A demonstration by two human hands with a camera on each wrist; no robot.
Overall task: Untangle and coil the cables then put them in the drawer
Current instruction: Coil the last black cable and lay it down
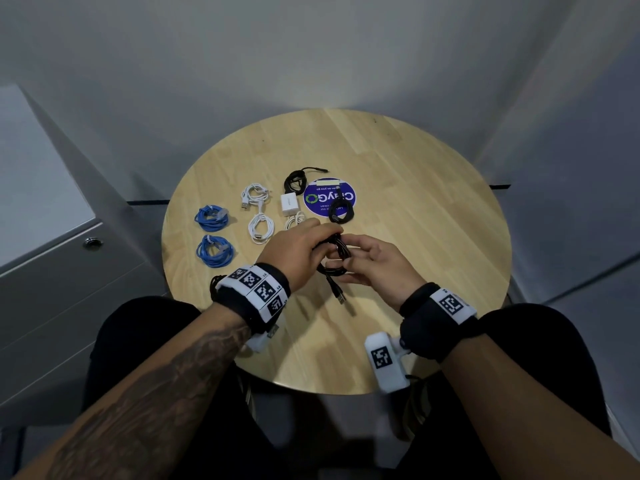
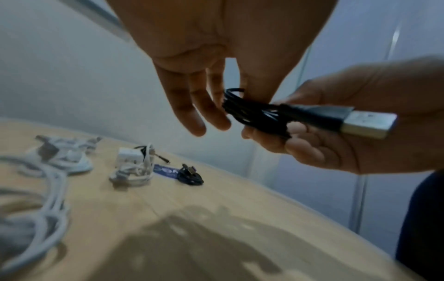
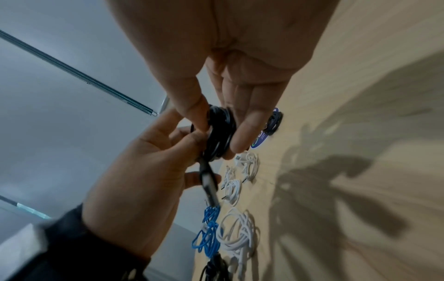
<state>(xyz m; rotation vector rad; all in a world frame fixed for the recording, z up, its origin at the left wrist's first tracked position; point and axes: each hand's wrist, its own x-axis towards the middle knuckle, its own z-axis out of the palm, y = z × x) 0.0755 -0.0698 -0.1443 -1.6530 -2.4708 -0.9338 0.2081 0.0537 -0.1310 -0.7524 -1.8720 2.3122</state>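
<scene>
A black USB cable (image 1: 334,254), wound into a small coil, is held above the round wooden table (image 1: 426,216) near its front. My left hand (image 1: 303,245) pinches the coil (image 2: 242,109) from the left between thumb and fingers. My right hand (image 1: 372,263) grips the same coil (image 3: 220,133) between thumb and fingers from the right. The cable's loose end with its silver USB plug (image 1: 341,299) hangs down towards me; the plug (image 2: 367,122) lies across the right palm in the left wrist view.
Coiled cables lie in rows behind my hands: two blue coils (image 1: 212,216) (image 1: 215,253), two white coils (image 1: 255,195) (image 1: 260,228), a white charger (image 1: 289,204) and two black coils (image 1: 296,180) (image 1: 341,213), one on a blue sticker (image 1: 323,199). A grey drawer cabinet (image 1: 69,271) stands left.
</scene>
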